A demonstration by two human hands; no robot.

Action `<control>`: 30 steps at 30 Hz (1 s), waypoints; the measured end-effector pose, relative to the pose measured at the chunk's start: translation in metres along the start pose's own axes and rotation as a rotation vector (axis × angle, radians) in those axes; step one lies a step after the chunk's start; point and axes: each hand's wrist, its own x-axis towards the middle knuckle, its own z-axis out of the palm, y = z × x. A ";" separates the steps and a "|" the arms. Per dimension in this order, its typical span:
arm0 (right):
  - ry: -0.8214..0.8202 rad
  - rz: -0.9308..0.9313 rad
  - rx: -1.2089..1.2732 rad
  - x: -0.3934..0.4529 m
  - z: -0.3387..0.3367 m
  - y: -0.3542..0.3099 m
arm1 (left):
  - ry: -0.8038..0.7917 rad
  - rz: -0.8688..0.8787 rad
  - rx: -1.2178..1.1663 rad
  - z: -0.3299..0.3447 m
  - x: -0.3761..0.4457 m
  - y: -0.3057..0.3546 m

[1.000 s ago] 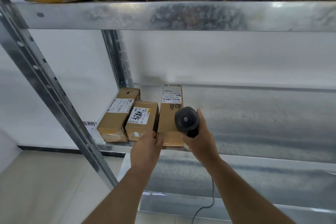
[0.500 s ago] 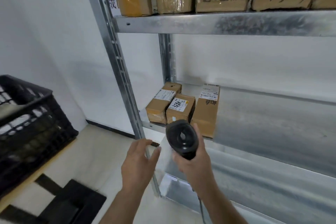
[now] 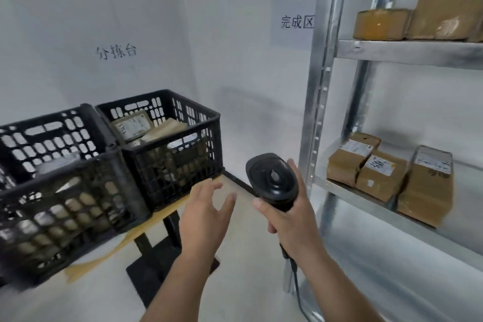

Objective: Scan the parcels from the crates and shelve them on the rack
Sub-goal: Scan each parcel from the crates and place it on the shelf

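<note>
My right hand (image 3: 290, 219) grips a black barcode scanner (image 3: 273, 180) by its handle, its cable hanging down. My left hand (image 3: 206, 214) is empty, fingers spread, in the air between the crates and the rack. Two black plastic crates sit on a table at the left: the farther crate (image 3: 209, 138) holds several brown parcels, the nearer crate (image 3: 78, 206) also shows parcels through its sides. On the metal rack (image 3: 317, 112) at the right, three brown parcels (image 3: 376, 172) lie side by side on the middle shelf. More parcels (image 3: 381, 24) sit on the shelf above.
The crates stand on a light wooden table (image 3: 167, 210) with a black leg and foot (image 3: 156, 269). White walls carry printed signs (image 3: 296, 21). The floor between table and rack is pale.
The view has swung left from the rack shelf toward the crates. My left hand has left the shelved parcels and now hangs open in the air. The right hand keeps the scanner.
</note>
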 end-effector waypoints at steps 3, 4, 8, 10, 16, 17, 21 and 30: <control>-0.077 -0.020 0.035 0.004 0.057 -0.011 | 0.070 -0.034 0.056 -0.048 0.013 -0.037; -0.102 -0.030 0.048 0.005 0.076 -0.015 | 0.094 -0.035 0.072 -0.063 0.017 -0.048; -0.190 -0.074 0.074 0.010 0.144 -0.028 | 0.153 -0.047 0.128 -0.114 0.034 -0.091; -0.216 -0.082 0.089 0.015 0.173 -0.032 | 0.174 -0.031 0.153 -0.134 0.043 -0.109; -0.317 -0.114 0.116 0.038 0.236 -0.038 | 0.217 -0.040 0.202 -0.178 0.076 -0.146; -0.328 -0.130 0.104 0.047 0.244 -0.039 | 0.220 -0.033 0.215 -0.183 0.085 -0.149; -0.381 -0.182 0.125 0.086 0.273 -0.051 | 0.253 0.005 0.250 -0.200 0.129 -0.156; -0.533 -0.255 0.139 0.192 0.348 -0.086 | 0.310 -0.027 0.468 -0.250 0.239 -0.182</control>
